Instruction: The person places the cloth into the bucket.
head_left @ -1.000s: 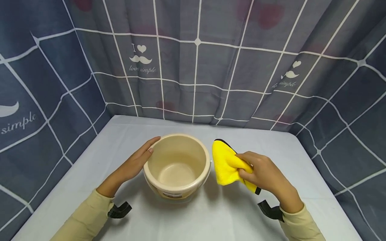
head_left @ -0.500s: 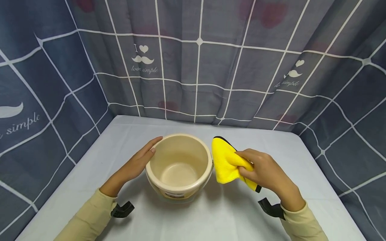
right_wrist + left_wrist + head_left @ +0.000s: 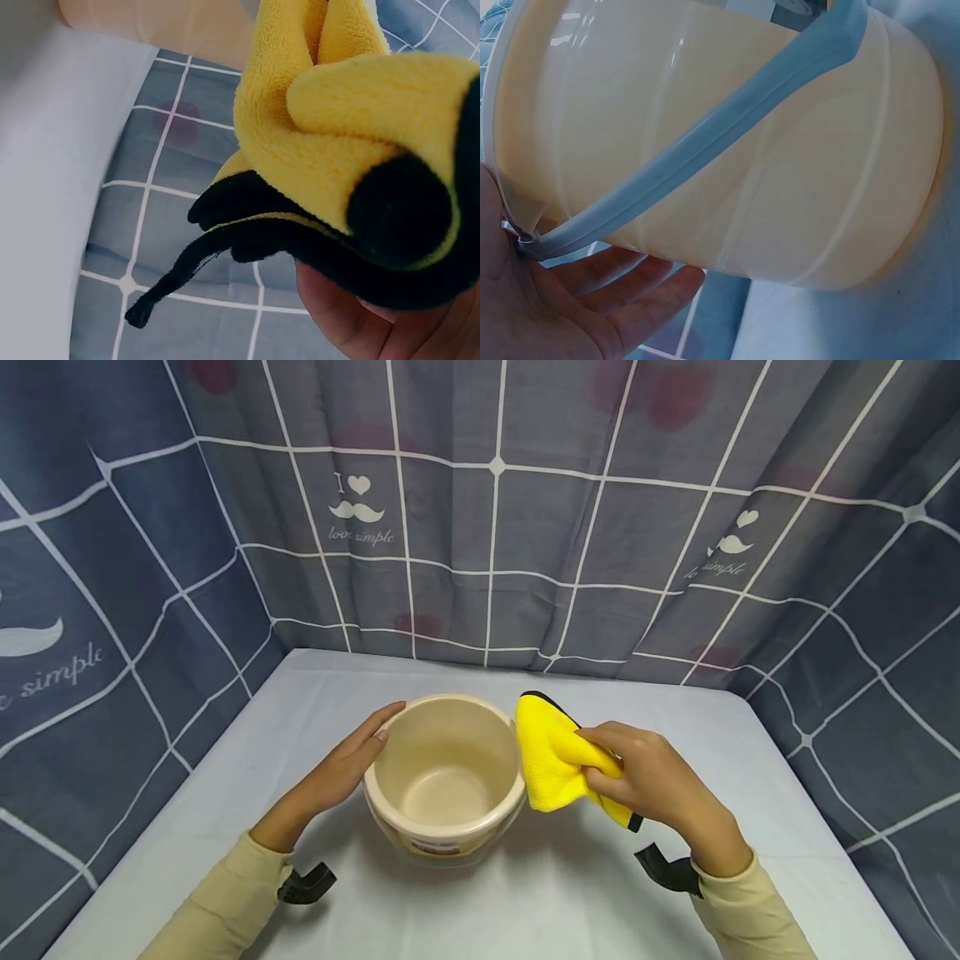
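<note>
A cream plastic bucket (image 3: 442,827) stands upright on the white table. My left hand (image 3: 341,768) rests on its left rim, with the thumb at the edge and the other fingers extended along the outside. The left wrist view shows the bucket's greyish bail handle (image 3: 697,146) hanging slantwise across the wall, its end close by this hand. On the opposite side, my right hand (image 3: 637,772) pinches a yellow cloth (image 3: 551,756) with black edging. The cloth overlaps the bucket's right rim in the head view. Its fuzzy folds hide most of the fingers in the right wrist view.
A white cover (image 3: 585,893) spreads over the table. Grey-blue curtains (image 3: 450,527) with white grid lines enclose it at the back and both sides. Black straps (image 3: 307,883) show at both wrists, below beige sleeves.
My right hand has moved the yellow cloth slightly left and up, onto the bucket's right rim. The left hand keeps its place on the bucket.
</note>
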{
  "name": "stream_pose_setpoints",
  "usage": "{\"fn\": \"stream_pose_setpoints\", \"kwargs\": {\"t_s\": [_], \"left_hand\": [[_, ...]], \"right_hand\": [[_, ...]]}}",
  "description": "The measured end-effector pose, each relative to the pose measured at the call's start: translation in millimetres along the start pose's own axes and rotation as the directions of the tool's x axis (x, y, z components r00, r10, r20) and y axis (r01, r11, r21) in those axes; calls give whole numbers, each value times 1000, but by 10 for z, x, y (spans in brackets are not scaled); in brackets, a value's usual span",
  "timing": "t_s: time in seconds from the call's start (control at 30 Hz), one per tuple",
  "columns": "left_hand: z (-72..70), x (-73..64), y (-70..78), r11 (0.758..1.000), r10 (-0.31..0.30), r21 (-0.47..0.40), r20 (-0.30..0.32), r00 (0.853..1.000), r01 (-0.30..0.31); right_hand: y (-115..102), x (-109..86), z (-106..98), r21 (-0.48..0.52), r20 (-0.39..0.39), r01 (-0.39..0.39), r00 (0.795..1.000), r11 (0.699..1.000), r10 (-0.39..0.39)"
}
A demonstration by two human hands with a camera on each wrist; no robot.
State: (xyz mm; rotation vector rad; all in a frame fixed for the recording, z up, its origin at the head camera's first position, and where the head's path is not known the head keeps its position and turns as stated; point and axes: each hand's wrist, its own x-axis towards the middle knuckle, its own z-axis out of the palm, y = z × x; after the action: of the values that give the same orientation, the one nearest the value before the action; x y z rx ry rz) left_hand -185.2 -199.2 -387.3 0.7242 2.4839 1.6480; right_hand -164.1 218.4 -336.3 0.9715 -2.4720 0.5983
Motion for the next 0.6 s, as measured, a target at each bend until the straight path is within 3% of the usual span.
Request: {"fn": "stream_pose_setpoints", "kwargs": {"t_s": [0.27,0.6], "left_hand": [[14,-6,8,1000,-8,10,-7,1000,8],[17,5,31,1000,-4,22,-8,1000,4]], "right_hand": [[-35,48,-3,22,4,-9,1000,1000,9],[-49,141,-14,40,-45,55,998,998,-53]]}}
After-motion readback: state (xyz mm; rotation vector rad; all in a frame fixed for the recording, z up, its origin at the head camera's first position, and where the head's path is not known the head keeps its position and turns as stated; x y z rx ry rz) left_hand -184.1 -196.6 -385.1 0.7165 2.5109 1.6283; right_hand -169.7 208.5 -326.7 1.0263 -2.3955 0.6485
